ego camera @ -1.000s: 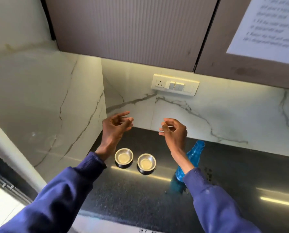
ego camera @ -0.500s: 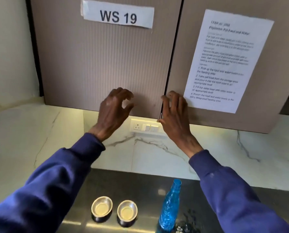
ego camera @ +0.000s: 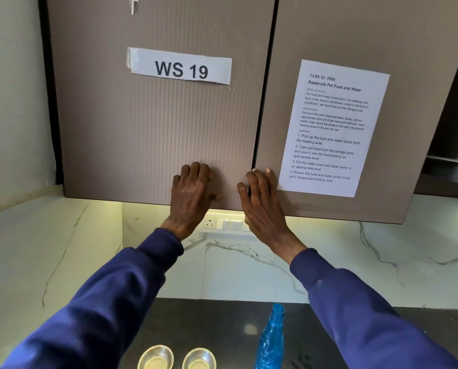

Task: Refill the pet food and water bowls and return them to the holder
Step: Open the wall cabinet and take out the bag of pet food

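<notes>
Two small steel bowls, a left bowl (ego camera: 156, 358) and a right bowl (ego camera: 199, 359), sit side by side on the dark counter at the bottom edge, partly cut off. A blue plastic water bottle (ego camera: 271, 339) stands just to their right. My left hand (ego camera: 192, 193) rests flat, fingers slightly curled, on the lower part of the left cabinet door (ego camera: 153, 123). My right hand (ego camera: 262, 201) lies with spread fingers over the gap between the two doors, fingertips on the right cabinet door (ego camera: 409, 62). Both hands hold nothing. The doors are closed.
A "WS 19" label (ego camera: 180, 66) is taped to the left door and a printed task sheet (ego camera: 331, 129) to the right one. A switch plate (ego camera: 224, 223) sits on the marble backsplash below the cabinet. A marble side wall (ego camera: 36, 249) stands at left.
My view has tilted up from the counter to the cabinet. Both hands have risen from above the bowls to the lower edge of the cabinet doors and now lie against them.
</notes>
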Tool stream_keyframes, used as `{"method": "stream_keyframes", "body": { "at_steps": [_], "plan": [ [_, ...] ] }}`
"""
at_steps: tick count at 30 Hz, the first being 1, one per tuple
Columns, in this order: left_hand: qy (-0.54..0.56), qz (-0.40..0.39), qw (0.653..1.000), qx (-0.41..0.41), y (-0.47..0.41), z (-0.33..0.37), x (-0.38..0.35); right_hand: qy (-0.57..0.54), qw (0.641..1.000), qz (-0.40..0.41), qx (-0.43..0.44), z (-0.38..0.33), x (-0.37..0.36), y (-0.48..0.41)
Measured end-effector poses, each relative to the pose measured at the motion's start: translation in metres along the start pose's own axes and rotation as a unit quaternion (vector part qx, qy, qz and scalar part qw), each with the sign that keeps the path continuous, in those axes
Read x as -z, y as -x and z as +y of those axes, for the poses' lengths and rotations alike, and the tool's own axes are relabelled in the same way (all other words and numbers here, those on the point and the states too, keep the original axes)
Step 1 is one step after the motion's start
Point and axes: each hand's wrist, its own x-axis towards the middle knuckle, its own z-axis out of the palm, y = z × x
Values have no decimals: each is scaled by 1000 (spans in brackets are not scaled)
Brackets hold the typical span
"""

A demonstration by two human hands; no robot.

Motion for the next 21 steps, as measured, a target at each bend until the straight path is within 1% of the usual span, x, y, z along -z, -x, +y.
{"method": "stream_keyframes", "body": {
  "at_steps": [5,7,10,12,15,17,19,21],
  "plan": [
    [10,7,1000,-12,-7,-7,0,36,999,-1,8,6,5,-7],
    [4,2,1000,-14,-11,-7,3,56,998,8,38,7,9,-9],
    [-16,-17,1000,-9,-6,-5,8,89,991,-24,98,5,20,-1],
    [-24,-28,999,-14,1,-10,6,105,986,-51,120,4,30,4],
    [-41,-18,999,-16,10,-14,-1,120,982,-83,119,0,51,13],
    [-32,-12,999,-18,11,-13,-5,92,986,-82,115,-4,66,17],
    [-13,-3,1000,-26,12,-12,-10,64,991,-61,97,-5,80,20],
    [16,10,999,-40,9,-9,-14,71,993,-68,63,-2,93,19]
  ]
}}
